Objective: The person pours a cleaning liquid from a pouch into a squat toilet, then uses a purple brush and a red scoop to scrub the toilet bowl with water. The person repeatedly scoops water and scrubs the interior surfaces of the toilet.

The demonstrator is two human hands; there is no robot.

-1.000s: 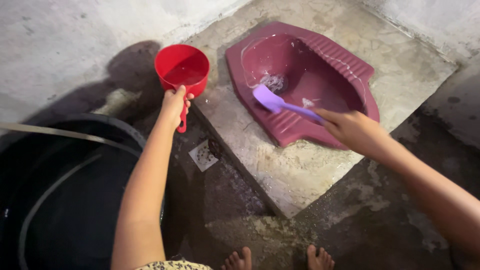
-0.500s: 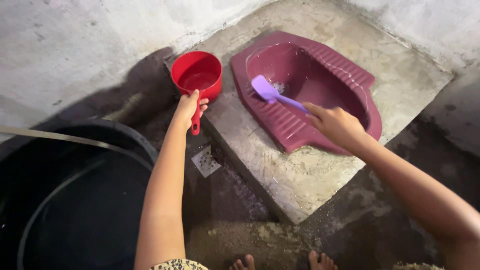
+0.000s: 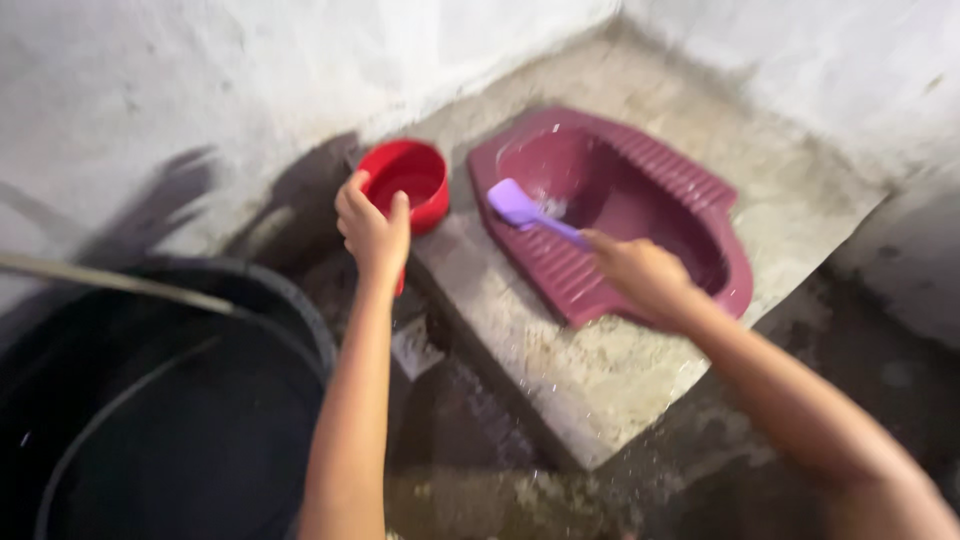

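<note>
1. Two bare hands were seen from above, both reaching forward over a wet concrete floor (image 3: 610,370); the view was blurred.
2. The left hand (image 3: 372,228) was closed around the handle of a red dipper (image 3: 408,182), which was held above the edge of the raised concrete step, just left of the toilet pan.
3. The inside of the dipper was seen only as a dark red hollow; whether it held water could not be told.
4. The right hand (image 3: 645,275) was closed around the handle of a purple brush (image 3: 530,212).
5. The brush head was placed at the near left rim of the maroon squat toilet (image 3: 690,190), pointing into the bowl; whether it touched the surface could not be told.
6. The toilet was found set into the raised step, close to the corner of two pale walls (image 3: 200,90).
7. A large black tub (image 3: 170,420) was noted at the lower left, beside the left forearm, with a thin pale hose (image 3: 110,280) lying across its rim.
</note>
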